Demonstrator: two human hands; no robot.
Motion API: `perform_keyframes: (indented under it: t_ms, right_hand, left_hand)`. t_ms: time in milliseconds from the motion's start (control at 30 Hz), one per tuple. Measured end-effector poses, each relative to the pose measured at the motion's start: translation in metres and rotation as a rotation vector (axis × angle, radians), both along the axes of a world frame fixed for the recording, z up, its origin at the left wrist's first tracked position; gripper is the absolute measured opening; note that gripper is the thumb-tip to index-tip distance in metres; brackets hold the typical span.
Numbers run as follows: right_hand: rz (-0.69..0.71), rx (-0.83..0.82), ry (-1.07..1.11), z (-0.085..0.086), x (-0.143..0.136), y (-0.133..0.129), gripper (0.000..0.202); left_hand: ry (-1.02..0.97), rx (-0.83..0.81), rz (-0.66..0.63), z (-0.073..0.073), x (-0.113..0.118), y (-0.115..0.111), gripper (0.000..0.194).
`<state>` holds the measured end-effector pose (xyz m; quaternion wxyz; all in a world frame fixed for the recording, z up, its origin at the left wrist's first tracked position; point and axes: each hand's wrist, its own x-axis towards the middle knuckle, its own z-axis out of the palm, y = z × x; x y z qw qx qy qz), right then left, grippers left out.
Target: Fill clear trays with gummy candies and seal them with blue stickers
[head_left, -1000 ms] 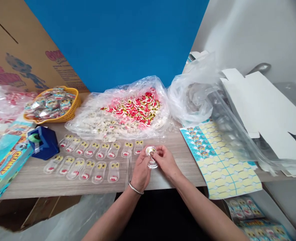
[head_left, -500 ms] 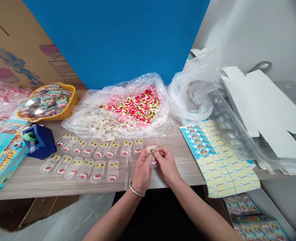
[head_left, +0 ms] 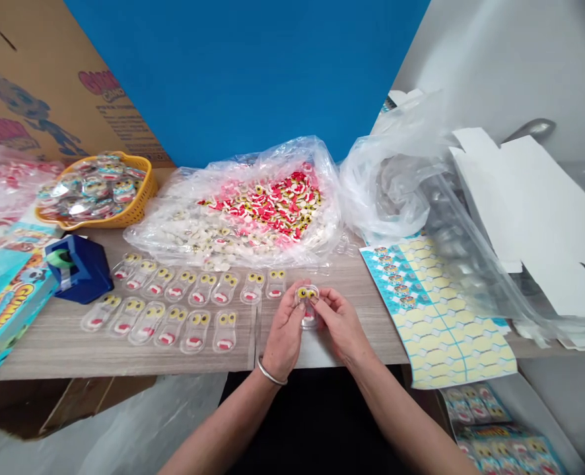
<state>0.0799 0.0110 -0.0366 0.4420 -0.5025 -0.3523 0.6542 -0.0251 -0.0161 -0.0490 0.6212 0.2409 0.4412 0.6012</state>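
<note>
Between both hands, just above the table's front part, is a clear plastic case (head_left: 308, 316) with two yellow eye pieces and a red-and-white mouth piece in it. My left hand (head_left: 283, 336) grips its left side, a metal bangle on the wrist. My right hand (head_left: 341, 324) holds the right side, its thumb near the right eye piece. Two rows of similar filled cases (head_left: 195, 332) lie on the table to the left. Behind them an open clear bag (head_left: 267, 204) holds many loose red, white and yellow pieces.
A yellow basket (head_left: 146, 194) of wrapped packs and a blue tape dispenser (head_left: 92, 270) stand at the left, by a printed box (head_left: 20, 297). On the right are printed sheets (head_left: 446, 323), clear plastic bags (head_left: 386, 198) and white flat card (head_left: 535, 211).
The view has shifted slightly. Both yellow eye pieces in the held case now show, where fingers covered part of it before; my right thumb has moved to the right.
</note>
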Motion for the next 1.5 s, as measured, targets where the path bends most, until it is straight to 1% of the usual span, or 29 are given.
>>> perform_keyframes:
  t_ms: [67, 200, 367, 467, 533, 600, 633, 700, 767, 833, 900, 967, 1033, 1067, 1133, 1233, 1300, 1333, 1433, 1500]
  right_hand:
    - [0.006, -0.003, -0.02, 0.001, 0.004, 0.001, 0.029]
    - [-0.027, 0.013, -0.024, 0.001, 0.008, 0.004, 0.03]
    - [0.064, 0.011, -0.103, -0.003, 0.009, 0.005, 0.033]
    - [0.07, 0.02, -0.113, -0.003, 0.01, 0.004, 0.031]
    - [0.09, 0.02, -0.106, -0.004, 0.011, 0.006, 0.03]
    - [0.122, 0.012, -0.107, -0.006, 0.011, 0.011, 0.028]
    - [0.129, 0.006, -0.119, -0.007, 0.011, 0.014, 0.027]
    - [0.112, 0.007, -0.187, -0.011, 0.01, 0.025, 0.023]
    - [0.081, 0.061, -0.328, -0.016, 0.007, 0.037, 0.017]
    - [0.063, 0.129, -0.465, -0.02, 0.002, 0.048, 0.011]
    - [0.078, 0.203, -0.608, -0.021, -0.005, 0.055, 0.009]
    - [0.133, 0.301, -0.799, -0.017, -0.014, 0.056, 0.013]
    - [0.216, 0.407, -1.038, -0.01, -0.021, 0.051, 0.016]
    - [0.252, 0.44, -1.132, -0.005, -0.024, 0.048, 0.016]
    - [0.286, 0.467, -1.254, 0.004, -0.022, 0.043, 0.017]
    - [0.242, 0.478, -1.328, 0.012, -0.006, 0.042, 0.021]
    - [0.212, 0.533, -1.36, 0.012, 0.012, 0.048, 0.023]
    - [0.22, 0.581, -1.372, 0.01, 0.02, 0.053, 0.025]
    - [0.326, 0.721, -1.364, 0.003, 0.04, 0.068, 0.033]
    - [0.381, 0.737, -1.357, -0.001, 0.047, 0.072, 0.027]
  left_hand:
    - [-0.03, 0.004, -0.012, 0.0, -0.001, -0.001, 0.041]
    - [-0.057, -0.007, -0.048, 0.0, -0.003, -0.002, 0.043]
    - [-0.068, -0.001, -0.065, 0.002, -0.003, -0.002, 0.042]
    - [-0.139, -0.013, -0.047, 0.003, -0.001, 0.0, 0.04]
    - [-0.143, -0.025, -0.053, 0.002, -0.001, 0.0, 0.041]
    - [-0.018, -0.015, -0.056, 0.0, -0.003, -0.003, 0.046]
    - [0.108, 0.009, -0.036, -0.001, -0.005, -0.004, 0.05]
    - [0.463, 0.111, 0.026, -0.003, -0.011, -0.008, 0.054]
    - [0.845, 0.241, 0.05, -0.006, -0.018, -0.009, 0.05]
    - [1.124, 0.339, -0.012, -0.008, -0.025, -0.006, 0.042]
    - [1.272, 0.382, -0.093, -0.01, -0.03, -0.002, 0.039]
    - [1.341, 0.391, -0.13, -0.012, -0.034, 0.004, 0.04]
    - [1.365, 0.387, -0.111, -0.014, -0.036, 0.008, 0.039]
    - [1.371, 0.384, -0.096, -0.015, -0.037, 0.01, 0.038]
    - [1.388, 0.388, -0.078, -0.016, -0.038, 0.013, 0.035]
    - [1.415, 0.42, -0.078, -0.017, -0.038, 0.015, 0.033]
    - [1.444, 0.441, -0.089, -0.017, -0.038, 0.015, 0.032]
    - [1.466, 0.444, -0.102, -0.016, -0.038, 0.015, 0.032]
    - [1.528, 0.444, -0.133, -0.015, -0.039, 0.014, 0.031]
    - [1.539, 0.454, -0.133, -0.013, -0.039, 0.013, 0.031]
